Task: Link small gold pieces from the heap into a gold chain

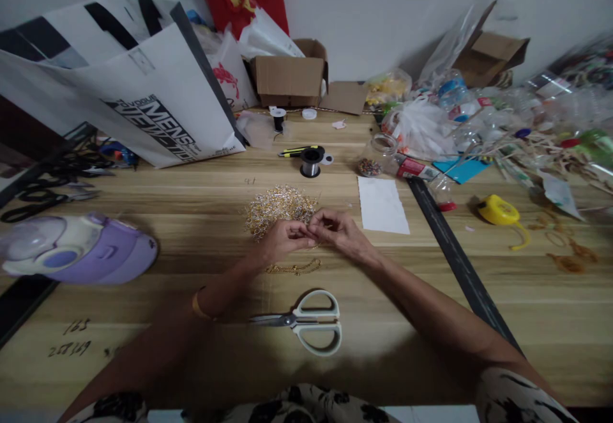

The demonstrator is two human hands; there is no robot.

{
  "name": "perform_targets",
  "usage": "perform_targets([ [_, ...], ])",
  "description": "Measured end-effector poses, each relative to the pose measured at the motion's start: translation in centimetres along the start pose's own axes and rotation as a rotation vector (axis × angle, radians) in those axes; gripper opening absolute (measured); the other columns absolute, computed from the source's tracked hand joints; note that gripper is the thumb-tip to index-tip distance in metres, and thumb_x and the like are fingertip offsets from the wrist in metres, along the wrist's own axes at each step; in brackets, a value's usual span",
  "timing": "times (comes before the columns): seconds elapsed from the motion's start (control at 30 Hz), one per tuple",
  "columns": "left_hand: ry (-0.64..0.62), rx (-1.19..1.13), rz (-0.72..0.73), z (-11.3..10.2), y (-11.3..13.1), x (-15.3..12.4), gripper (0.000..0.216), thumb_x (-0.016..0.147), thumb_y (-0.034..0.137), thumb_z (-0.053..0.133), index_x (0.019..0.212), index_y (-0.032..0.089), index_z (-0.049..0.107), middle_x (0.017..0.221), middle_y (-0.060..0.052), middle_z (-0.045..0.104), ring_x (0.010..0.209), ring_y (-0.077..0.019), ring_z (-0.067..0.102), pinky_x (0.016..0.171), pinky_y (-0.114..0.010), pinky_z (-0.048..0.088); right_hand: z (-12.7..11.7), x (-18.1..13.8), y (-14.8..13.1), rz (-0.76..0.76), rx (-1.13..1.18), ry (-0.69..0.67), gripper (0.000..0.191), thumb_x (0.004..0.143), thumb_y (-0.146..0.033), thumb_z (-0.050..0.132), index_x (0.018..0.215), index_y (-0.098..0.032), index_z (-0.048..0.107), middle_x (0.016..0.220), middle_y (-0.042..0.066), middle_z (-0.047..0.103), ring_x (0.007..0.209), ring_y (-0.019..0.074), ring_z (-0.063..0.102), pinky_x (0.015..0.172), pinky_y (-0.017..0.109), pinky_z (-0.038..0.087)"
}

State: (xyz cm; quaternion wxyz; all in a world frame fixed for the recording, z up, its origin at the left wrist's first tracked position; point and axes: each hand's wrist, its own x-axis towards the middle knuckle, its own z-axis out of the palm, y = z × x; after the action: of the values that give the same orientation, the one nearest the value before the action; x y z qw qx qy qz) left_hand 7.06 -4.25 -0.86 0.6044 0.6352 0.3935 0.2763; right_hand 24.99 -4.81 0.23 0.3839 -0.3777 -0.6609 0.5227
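My left hand (288,239) and my right hand (335,228) meet at the middle of the table, fingertips pinched close together. Whatever sits between the fingers is too small to make out. Just behind them lies a tangled heap of gold and silver beaded wire (271,209), partly covered by the hands. A gold chain (299,268) rests on the wood in front of the fingers. Nearer to me is a pair of scissors (306,322) with white handles, its blades pointing left.
Behind the heap are a wire spool (311,163), a yellow-black box cutter (293,152) and a jar of beads (376,158). White paper (383,204) lies to the right, with a yellow tape measure (498,209) beyond. A purple-white bottle (96,250) lies on the left.
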Motion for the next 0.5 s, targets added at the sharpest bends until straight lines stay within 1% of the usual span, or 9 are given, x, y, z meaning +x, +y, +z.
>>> perform_targets([
  [0.1,0.033,-0.122,-0.064,0.1,0.3,-0.1,0.024,0.067,0.032,0.071,0.075,0.011,0.064,0.067,-0.003,0.067,0.06,-0.0109,0.06,0.062,-0.024,0.048,-0.3,0.0,-0.3,0.015,0.006,-0.032,0.027,0.081,-0.041,0.061,0.08,-0.014,0.058,0.066,0.0,0.057,0.061,0.0112,0.051,0.056,0.023,0.039],
  [0.17,0.043,-0.174,-0.084,0.2,0.3,-0.3,0.027,0.067,0.036,0.071,0.073,0.011,0.063,0.066,-0.003,0.067,0.057,-0.0097,0.058,0.059,-0.023,0.047,-0.5,-0.1,-0.4,0.029,0.004,-0.065,0.027,0.081,-0.041,0.061,0.082,-0.014,0.057,0.067,0.001,0.059,0.062,0.0122,0.054,0.058,0.024,0.041],
  [0.33,0.069,-0.194,-0.089,0.4,0.2,-0.7,0.028,0.068,0.037,0.07,0.071,0.01,0.063,0.064,-0.002,0.065,0.056,-0.0083,0.057,0.058,-0.021,0.047,-0.8,0.0,-0.5,0.018,-0.097,-0.108,0.025,0.082,-0.038,0.059,0.08,-0.013,0.059,0.069,0.001,0.058,0.062,0.0104,0.05,0.058,0.022,0.038],
  [0.43,0.089,-0.188,-0.096,0.5,-0.2,-0.8,0.028,0.067,0.037,0.071,0.07,0.01,0.062,0.063,-0.001,0.064,0.056,-0.0084,0.057,0.059,-0.021,0.047,-1.5,0.3,-0.4,0.001,-0.163,-0.091,0.024,0.085,-0.036,0.055,0.084,-0.012,0.06,0.071,0.0,0.056,0.062,0.0096,0.048,0.056,0.021,0.036],
  [0.5,0.094,-0.188,-0.084,0.6,-0.5,-0.8,0.028,0.067,0.037,0.071,0.07,0.011,0.061,0.062,-0.001,0.064,0.057,-0.0089,0.058,0.058,-0.021,0.047,-2.5,0.6,-0.4,-0.011,-0.243,-0.033,0.023,0.086,-0.035,0.053,0.088,-0.012,0.06,0.073,0.001,0.057,0.062,0.0097,0.049,0.056,0.021,0.037],
])
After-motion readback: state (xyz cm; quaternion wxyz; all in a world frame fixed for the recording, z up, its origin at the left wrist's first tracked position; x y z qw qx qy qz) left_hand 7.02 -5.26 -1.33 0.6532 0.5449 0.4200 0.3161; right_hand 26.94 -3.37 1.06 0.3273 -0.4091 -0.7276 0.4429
